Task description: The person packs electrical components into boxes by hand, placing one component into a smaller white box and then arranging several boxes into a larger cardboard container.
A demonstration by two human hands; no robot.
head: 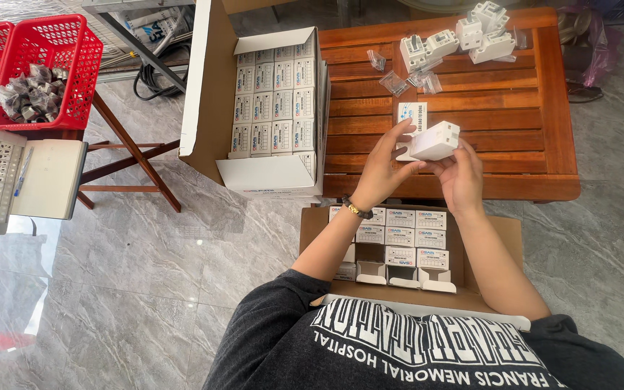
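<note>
A: What is being held?

B: A small white box (435, 141), raised over the near edge of the wooden tabletop (521, 123). The left hand (383, 170) grips the box's left end, fingers curled on top and thumb below. The right hand (462, 175) clasps it from beneath and from the right. Both hands are clamped on the box.

A: And around the box?

B: Just behind it a small printed carton (411, 113) lies on the tabletop, partly hidden by the left fingers. Further behind the box, at the far edge, sit several white plastic devices (464, 37) and a few clear little bags (399, 81). Left of the box stands a large open carton (272, 101) packed with rows of small boxes. Below the box, an open cardboard carton (406, 245) rests against the person's lap, part filled; its near rows are hidden by the arms and the dark shirt.

A: Anything further off?

B: Far left of the box, red baskets (52, 65) hold small metal parts, too small to make out.
</note>
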